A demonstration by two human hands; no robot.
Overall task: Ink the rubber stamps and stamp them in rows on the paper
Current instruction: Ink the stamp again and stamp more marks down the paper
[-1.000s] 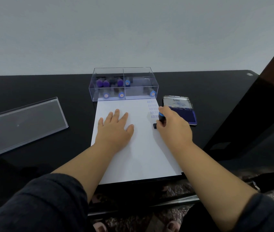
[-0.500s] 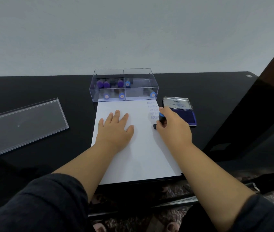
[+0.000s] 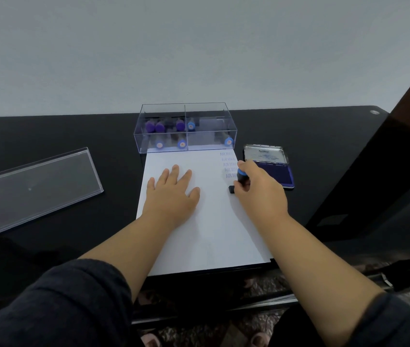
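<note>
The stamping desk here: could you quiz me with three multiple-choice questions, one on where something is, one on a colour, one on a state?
1. Where is the ink pad?
A. right of the paper
B. inside the clear box
C. on the paper

2. What colour is the held stamp's top?
A. red
B. blue
C. green

3. What is the left hand doing?
A. gripping a stamp
B. lying flat on the paper
C. lifting the lid

Answers: 1 A, it lies open beside the paper. 2 B, the stamp in the right hand is blue-topped. 3 B, the left hand has its fingers spread.

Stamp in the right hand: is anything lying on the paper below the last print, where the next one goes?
Nothing visible. The stamp sits under the prints; the paper beyond is bare, left hand well aside.
</note>
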